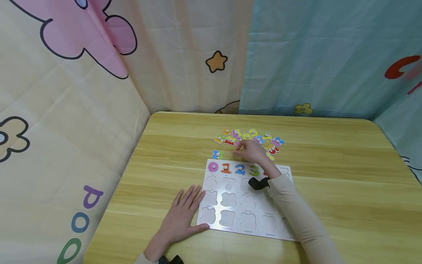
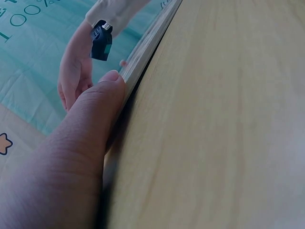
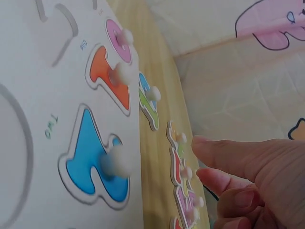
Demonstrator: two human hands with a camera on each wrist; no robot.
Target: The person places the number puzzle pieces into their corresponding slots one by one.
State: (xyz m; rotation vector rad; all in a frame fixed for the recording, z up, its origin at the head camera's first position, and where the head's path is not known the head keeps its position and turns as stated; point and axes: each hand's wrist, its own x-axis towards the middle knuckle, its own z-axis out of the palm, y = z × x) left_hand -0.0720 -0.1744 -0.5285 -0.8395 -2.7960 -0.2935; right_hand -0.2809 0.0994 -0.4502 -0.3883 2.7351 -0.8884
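Note:
A white number puzzle board lies on the table. Its top row holds a pink 0, an orange 1, a blue 2 and a green 3, each with a knob. A red piece beside them is mostly behind the right forearm. My left hand rests flat with spread fingers at the board's left edge, its thumb on the lower corner. My right hand is over the loose number pieces beyond the board, index finger and thumb apart, with nothing visible between them.
A blue-and-green number piece lies apart from the pile, near the board's top left corner. Empty recesses fill the lower rows. Each wrist wears a black camera. Printed curtains hang behind the wooden table.

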